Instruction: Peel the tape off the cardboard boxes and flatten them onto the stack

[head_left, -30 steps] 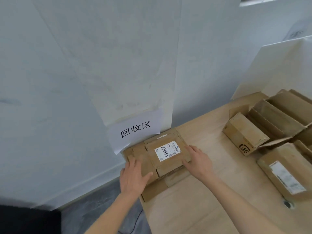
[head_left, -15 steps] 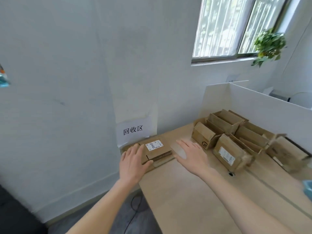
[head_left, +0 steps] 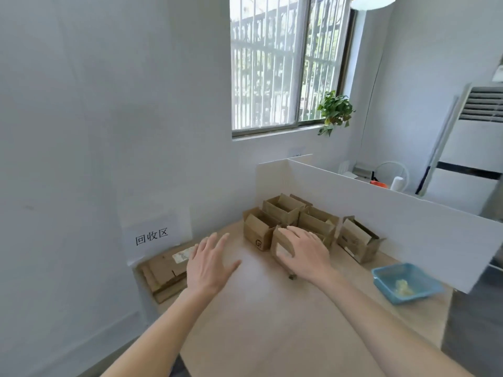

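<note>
Head view: reaching for the next box.
Right hand (head_left: 304, 254) spread over the nearest cardboard box (head_left: 283, 244); left hand (head_left: 208, 263) spread, empty. Flattened stack (head_left: 163, 273) at 9 o'clock; several boxes (head_left: 313, 221) at 1 o'clock remain unflattened.

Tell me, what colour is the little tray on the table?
Light blue; the tray shows best in the head view.

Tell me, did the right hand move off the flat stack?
Yes. The right hand left the flattened stack and went rightward onto a standing cardboard box.
</note>
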The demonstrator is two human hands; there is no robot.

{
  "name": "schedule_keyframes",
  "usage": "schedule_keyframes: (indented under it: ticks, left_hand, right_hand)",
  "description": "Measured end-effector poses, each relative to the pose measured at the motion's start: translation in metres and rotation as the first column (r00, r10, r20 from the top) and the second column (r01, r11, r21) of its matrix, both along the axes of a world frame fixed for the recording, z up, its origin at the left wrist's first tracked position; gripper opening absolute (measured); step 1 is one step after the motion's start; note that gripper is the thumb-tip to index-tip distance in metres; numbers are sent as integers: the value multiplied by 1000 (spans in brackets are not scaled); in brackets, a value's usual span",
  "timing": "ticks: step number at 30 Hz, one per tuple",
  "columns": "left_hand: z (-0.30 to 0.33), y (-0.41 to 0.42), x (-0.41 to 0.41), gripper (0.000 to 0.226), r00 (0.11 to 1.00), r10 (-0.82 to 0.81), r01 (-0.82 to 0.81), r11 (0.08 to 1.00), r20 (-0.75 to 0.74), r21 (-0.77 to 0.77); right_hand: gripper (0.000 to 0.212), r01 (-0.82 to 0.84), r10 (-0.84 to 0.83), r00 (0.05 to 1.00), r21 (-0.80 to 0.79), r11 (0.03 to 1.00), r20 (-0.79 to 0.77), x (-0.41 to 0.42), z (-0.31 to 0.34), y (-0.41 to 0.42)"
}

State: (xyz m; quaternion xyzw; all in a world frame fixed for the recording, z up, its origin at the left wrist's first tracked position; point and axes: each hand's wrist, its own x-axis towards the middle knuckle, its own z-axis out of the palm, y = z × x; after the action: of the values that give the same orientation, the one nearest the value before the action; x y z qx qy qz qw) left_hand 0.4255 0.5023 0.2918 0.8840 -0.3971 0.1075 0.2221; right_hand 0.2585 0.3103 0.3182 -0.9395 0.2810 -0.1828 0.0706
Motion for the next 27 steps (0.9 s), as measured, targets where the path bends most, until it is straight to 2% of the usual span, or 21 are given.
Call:
schedule_keyframes:
  ticks: [7,13,20,23,27]
  left_hand:
    - [-7,-119,-152,78,997,-66,65,998,-40,-27]
    - [-19,-190,-251,74,990,-124,122,992,-65,-25]
    - [-24,-260,-282,77,992,-103,103,995,-69,0]
    - [-46,-287,-283,79,990,-106,107,994,-94,7]
    - [-75,-321,-267,79,991,-80,85,996,-110,37]
  right_hand:
    - [65,106,-107,992,-19,994,-62,-170,-2,-107]
    - [65,123,-123,987,-12,992,-107,-263,3,-167]
    - [63,106,-105,993,16,994,-53,-293,-6,-223]
    - [62,120,-117,992,51,992,-44,-293,-33,-247]
    - [63,107,-94,989,114,988,-115,-276,-74,-271]
